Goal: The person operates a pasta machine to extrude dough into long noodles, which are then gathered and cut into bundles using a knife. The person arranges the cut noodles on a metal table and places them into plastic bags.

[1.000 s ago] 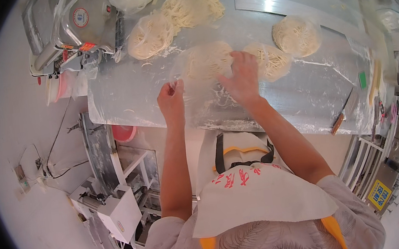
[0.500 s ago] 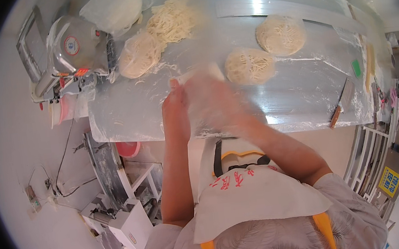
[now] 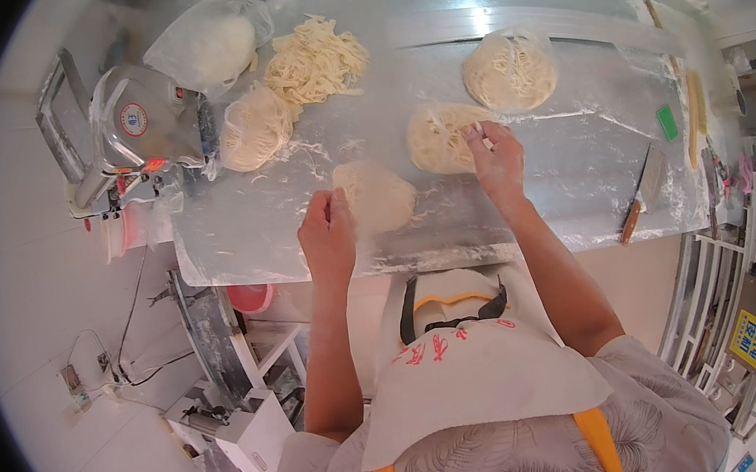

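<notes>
My left hand (image 3: 329, 233) is closed on the edge of a clear plastic bag of noodles (image 3: 380, 198), which lies at the front of the floury metal table. To its right, my right hand (image 3: 496, 160) has thumb and fingers pinched together on the side of a second noodle bag (image 3: 438, 140). Just behind that one sits a third, rounded bag of noodles (image 3: 510, 72). At the back left, a pile of loose noodles (image 3: 315, 60) lies beside another bagged portion (image 3: 256, 130).
A metal machine (image 3: 140, 124) stands at the table's left end, near a large plastic bag with a pale mass inside (image 3: 213, 47). On the right lie a cleaver (image 3: 644, 189) with a wooden handle, a green scraper (image 3: 667, 122) and a wooden stick (image 3: 697, 117). A red basin (image 3: 251, 297) is below.
My hands, close together and blurred before, are now apart. The right one has moved right onto the second noodle bag; the left one has come down slightly with a noodle bag.
</notes>
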Available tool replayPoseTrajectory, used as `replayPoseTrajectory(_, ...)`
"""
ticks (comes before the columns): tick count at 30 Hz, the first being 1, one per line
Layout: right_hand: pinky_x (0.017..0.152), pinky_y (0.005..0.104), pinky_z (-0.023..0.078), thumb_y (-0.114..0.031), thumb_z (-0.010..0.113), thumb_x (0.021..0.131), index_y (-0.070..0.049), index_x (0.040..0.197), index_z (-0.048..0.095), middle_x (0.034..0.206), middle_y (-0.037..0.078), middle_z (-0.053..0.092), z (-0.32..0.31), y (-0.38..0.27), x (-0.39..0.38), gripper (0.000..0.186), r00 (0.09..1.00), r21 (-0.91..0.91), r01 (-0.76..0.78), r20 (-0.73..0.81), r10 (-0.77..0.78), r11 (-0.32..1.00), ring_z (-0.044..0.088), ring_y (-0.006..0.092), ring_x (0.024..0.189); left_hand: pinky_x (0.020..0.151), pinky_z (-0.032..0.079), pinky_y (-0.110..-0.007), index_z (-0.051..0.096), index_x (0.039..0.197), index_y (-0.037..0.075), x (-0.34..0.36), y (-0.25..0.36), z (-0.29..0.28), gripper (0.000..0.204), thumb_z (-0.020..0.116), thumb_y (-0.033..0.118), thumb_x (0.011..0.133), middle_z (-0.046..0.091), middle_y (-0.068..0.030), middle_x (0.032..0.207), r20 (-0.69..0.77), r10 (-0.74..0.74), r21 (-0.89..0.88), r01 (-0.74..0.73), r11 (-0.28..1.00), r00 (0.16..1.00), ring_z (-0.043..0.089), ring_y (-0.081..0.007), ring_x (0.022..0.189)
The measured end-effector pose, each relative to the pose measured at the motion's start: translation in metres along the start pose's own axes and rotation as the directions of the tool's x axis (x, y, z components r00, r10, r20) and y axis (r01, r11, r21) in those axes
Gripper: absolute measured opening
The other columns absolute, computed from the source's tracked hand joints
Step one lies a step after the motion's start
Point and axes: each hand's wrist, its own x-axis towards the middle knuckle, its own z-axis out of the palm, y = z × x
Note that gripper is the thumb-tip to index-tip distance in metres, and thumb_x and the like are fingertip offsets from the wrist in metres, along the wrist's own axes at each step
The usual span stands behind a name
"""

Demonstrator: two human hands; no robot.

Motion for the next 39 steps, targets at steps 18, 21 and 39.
replayPoseTrajectory(18, 0.061, 0.0312, 0.042, -0.021, 0.071, 0.095, -0.003, 0.078, 0.054, 0.067, 0.001, 0.05, -0.066, -0.083, -0.016, 0.03, 0.903, 0.5, -0.352, 0.403, 0.147, 0.791, 0.051, 0.011, 0.066, 0.061, 0.051, -0.033, 0.059, 0.105, 0.001, -0.007, 0.003, 0.011, 0.009, 0.061, 0.004, 0.097, 0.068, -0.0098, 0.077, -0.013, 0.093, 0.048, -0.092, 0.995, 0.996, 0.064, -0.015, 0.064)
replayPoseTrajectory(21, 0.065, 0.0377, 0.048, -0.022, 0.07, 0.096, -0.001, 0.082, 0.051, 0.068, 0.01, 0.055, -0.092, -0.104, -0.032, 0.031, 0.939, 0.016, -0.092, 0.333, 0.081, 0.996, 0.061, 0.0207, 0.069, 0.06, 0.049, -0.031, 0.06, 0.105, 0.003, -0.016, 0.039, 0.026, 0.01, 0.062, 0.006, 0.095, 0.066, -0.0089, 0.072, 0.067, 0.176, 0.075, -0.181, 0.981, 0.982, 0.065, -0.0109, 0.066)
replayPoseTrajectory(39, 0.062, 0.0372, 0.045, -0.027, 0.067, 0.1, 0.003, 0.084, 0.065, 0.072, 0.014, 0.06, -0.149, -0.033, -0.083, 0.034, 0.881, 0.074, -0.285, 0.413, 0.231, 0.956, 0.051, 0.0178, 0.064, 0.078, 0.056, -0.041, 0.063, 0.102, 0.0, 0.035, 0.127, 0.19, 0.025, 0.075, 0.019, 0.091, 0.069, -0.0178, 0.083, 0.379, 0.482, -0.026, -0.512, 0.859, 0.79, 0.071, -0.0316, 0.082)
